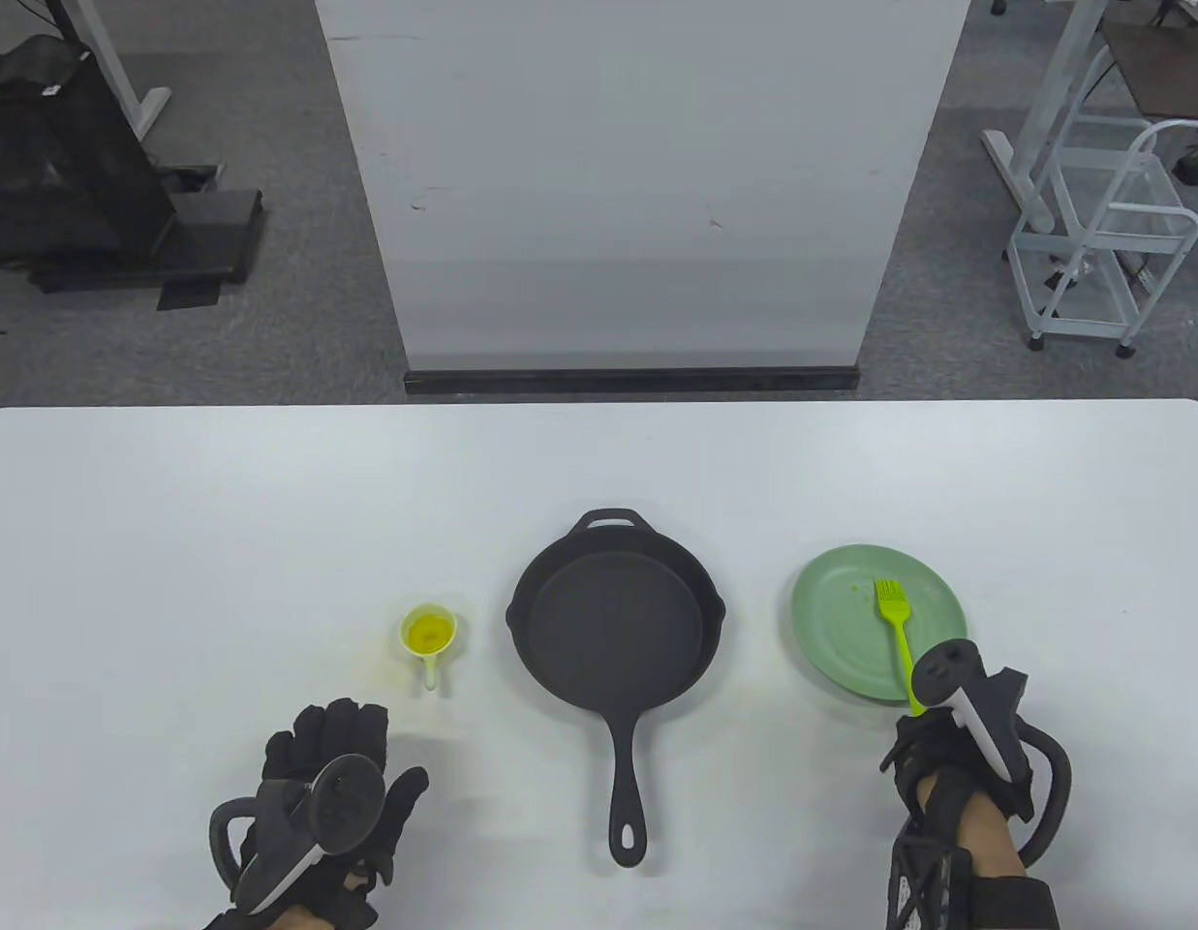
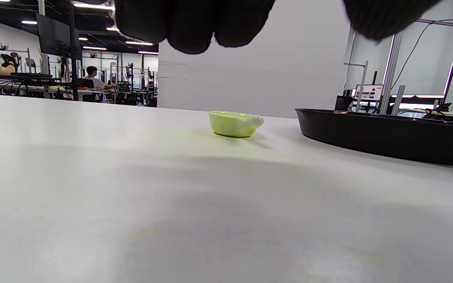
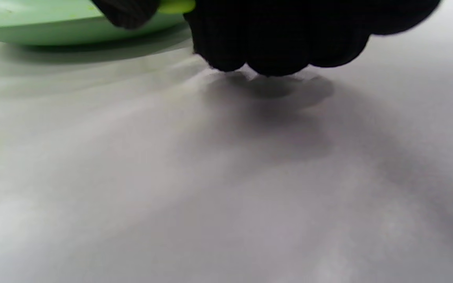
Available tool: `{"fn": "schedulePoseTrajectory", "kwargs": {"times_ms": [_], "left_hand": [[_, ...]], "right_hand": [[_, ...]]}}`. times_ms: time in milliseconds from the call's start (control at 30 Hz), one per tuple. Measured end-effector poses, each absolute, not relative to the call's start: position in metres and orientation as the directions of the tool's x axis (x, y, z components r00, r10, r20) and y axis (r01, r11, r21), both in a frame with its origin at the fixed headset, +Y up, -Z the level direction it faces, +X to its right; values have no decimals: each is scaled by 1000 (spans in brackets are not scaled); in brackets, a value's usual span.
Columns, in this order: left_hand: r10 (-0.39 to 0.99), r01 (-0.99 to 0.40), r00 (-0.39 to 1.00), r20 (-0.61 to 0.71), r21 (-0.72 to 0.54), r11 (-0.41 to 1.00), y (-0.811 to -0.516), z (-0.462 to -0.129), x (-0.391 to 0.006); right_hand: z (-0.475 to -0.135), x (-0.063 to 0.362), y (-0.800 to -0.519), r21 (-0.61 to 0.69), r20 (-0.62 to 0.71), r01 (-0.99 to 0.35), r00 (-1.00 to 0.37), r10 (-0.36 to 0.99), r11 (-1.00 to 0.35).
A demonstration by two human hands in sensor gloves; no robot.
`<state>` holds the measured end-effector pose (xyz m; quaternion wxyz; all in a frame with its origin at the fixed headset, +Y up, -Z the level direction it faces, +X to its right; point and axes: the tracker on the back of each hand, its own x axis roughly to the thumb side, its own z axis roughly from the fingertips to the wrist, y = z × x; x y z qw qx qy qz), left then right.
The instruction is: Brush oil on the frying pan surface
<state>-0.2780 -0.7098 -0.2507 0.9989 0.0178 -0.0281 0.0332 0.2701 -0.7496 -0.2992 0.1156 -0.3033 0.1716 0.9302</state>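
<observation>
A black cast-iron frying pan (image 1: 613, 630) sits at the table's middle, its handle pointing toward me; its rim shows in the left wrist view (image 2: 387, 135). A small cup of yellow oil (image 1: 429, 633) stands left of it, also in the left wrist view (image 2: 234, 124). A green silicone brush (image 1: 894, 620) lies on a green plate (image 1: 841, 620) to the right. My right hand (image 1: 913, 736) is at the plate's near edge, its fingers (image 3: 277, 35) curled around the brush handle's end (image 3: 175, 6). My left hand (image 1: 352, 751) lies open and flat on the table below the cup, holding nothing.
The white table (image 1: 172, 542) stretches wide behind and left of the objects. A white panel (image 1: 637, 194) stands beyond the far edge. The plate's rim (image 3: 53, 23) fills the top left of the right wrist view.
</observation>
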Motion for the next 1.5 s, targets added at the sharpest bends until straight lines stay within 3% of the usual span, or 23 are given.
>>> {"fn": "schedulePoseTrajectory", "kwargs": {"times_ms": [167, 400, 600, 733, 900, 1033, 1100, 1200, 1367, 1500], "left_hand": [[70, -72, 996, 56, 30, 997, -710, -251, -278], [76, -77, 996, 49, 22, 997, -710, -252, -279], [118, -119, 992, 36, 32, 992, -704, -256, -281], [264, -263, 962, 67, -20, 965, -695, -261, -277], [548, -536, 829, 110, -121, 835, -677, -269, -259], [675, -657, 722, 152, -156, 737, -664, -273, -235], [748, -722, 643, 163, -196, 663, -660, -275, -218], [821, -773, 551, 149, -280, 569, -661, -277, -195], [885, -806, 452, 111, -375, 459, -668, -277, -167], [865, -784, 486, 120, -378, 493, -674, -276, -157]], "right_hand": [[-300, 273, -750, 252, -614, -357, -778, 137, -900], [-293, 280, -744, 135, -600, -580, -693, 399, -803], [-274, 269, -738, -38, -516, -839, -448, 730, -542], [-264, 246, -724, -67, -419, -921, -322, 849, -383], [-254, 201, -702, -5, -299, -959, -269, 916, -283], [-248, 164, -691, 92, -220, -963, -269, 938, -254], [-244, 144, -688, 84, -205, -979, -198, 959, -184], [-241, 120, -683, 76, -185, -990, -128, 974, -116], [-236, 87, -682, 155, -158, -980, -153, 976, -128], [-232, 67, -689, 184, -169, -979, -115, 979, -84]]}}
